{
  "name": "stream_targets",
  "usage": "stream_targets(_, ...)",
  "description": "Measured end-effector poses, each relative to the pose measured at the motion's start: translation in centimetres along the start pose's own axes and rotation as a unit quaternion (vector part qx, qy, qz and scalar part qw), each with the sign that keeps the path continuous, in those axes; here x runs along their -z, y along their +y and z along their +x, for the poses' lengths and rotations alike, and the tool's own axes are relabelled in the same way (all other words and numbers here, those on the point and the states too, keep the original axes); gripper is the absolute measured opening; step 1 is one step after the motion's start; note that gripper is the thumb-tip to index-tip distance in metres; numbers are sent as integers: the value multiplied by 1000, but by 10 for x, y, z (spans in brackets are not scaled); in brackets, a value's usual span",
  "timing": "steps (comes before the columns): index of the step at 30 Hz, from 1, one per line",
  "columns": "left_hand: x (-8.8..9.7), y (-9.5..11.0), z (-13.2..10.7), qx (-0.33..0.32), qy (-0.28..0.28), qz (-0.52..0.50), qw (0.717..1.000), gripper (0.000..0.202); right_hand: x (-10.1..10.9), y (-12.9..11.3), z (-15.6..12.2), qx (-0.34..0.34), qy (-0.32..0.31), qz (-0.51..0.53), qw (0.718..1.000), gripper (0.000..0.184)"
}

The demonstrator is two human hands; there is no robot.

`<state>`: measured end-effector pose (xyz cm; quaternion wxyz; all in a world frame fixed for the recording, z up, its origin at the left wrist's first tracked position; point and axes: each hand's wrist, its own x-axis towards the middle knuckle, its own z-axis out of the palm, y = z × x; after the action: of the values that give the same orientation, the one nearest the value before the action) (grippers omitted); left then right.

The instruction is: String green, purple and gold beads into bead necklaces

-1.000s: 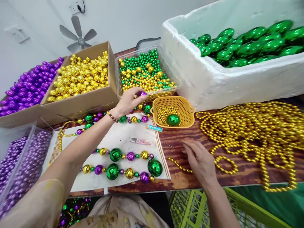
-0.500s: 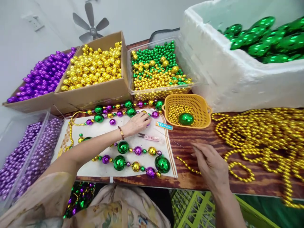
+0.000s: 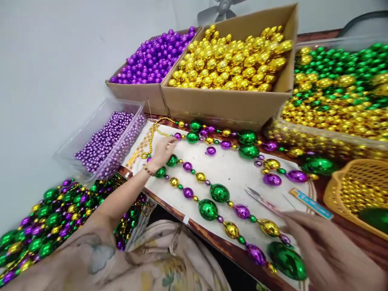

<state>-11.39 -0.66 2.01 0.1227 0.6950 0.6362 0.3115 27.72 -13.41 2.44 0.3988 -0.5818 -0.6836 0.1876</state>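
Note:
A long strand of green, purple and gold beads (image 3: 220,193) lies in loops on a white cloth (image 3: 230,169). My left hand (image 3: 161,154) reaches to the cloth's far left corner. Its fingers are stretched out over the strand where a thin gold chain (image 3: 151,137) begins, and it grips nothing that I can see. One loose purple bead (image 3: 210,150) lies on the cloth between the loops. My right hand (image 3: 329,250) is at the lower right, smeared by motion. It is close to small snips (image 3: 257,198) and a big green bead (image 3: 286,260).
Behind the cloth stand cardboard boxes of purple balls (image 3: 154,56) and gold balls (image 3: 230,60). A clear tray of green and gold beads (image 3: 333,93) is at the right, and a clear tray of small purple beads (image 3: 106,137) at the left. A yellow basket (image 3: 354,190) and a blue packet (image 3: 311,203) are at the right. Finished strands (image 3: 45,218) are heaped at the lower left.
The view has swung left and down. My left hand moved from the cloth's right side to its far left corner. My right hand came nearer the snips.

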Motion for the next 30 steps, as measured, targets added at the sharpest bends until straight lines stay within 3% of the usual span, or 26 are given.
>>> stream_targets(2, 25, -43, 2, 97, 21, 0, 995, 19, -35, -26, 35, 85, -107, 22, 990, 19)
stream_targets(5, 35, -79, 10, 129, -13, 30, 991, 17, -97, -59, 89, 118, -228, -56, 965, 27)
stream_targets(8, 24, -86, 20, 117, -43, 62, 990, 17, -159, -95, 135, 98, -331, -191, 919, 32)
stream_targets(10, 15, -85, 25, 116, -37, 73, 990, 17, -193, -118, 155, 99, -359, -259, 891, 34)
stream_targets(14, 12, -96, 34, 110, 44, 60, 991, 22, -241, -146, 174, 100, -365, -326, 866, 38)
stream_targets(17, 11, -113, 49, 113, 120, 26, 986, 35, -258, -150, 175, 100, -371, -336, 860, 38)
stream_targets(20, 7, -126, 73, 167, 149, -59, 973, 39, -259, -148, 174, 104, -378, -338, 855, 37)
stream_targets(24, 8, -130, 93, 246, 165, -223, 929, 12, -242, -147, 175, 101, -363, -333, 864, 38)
stream_targets(27, 25, -115, 81, 277, 169, -371, 870, 12, -228, -148, 180, 82, -336, -293, 891, 35)
stream_targets(30, 49, -88, 51, 290, 118, -496, 810, 12, -232, -156, 191, 50, -325, -123, 936, 30)
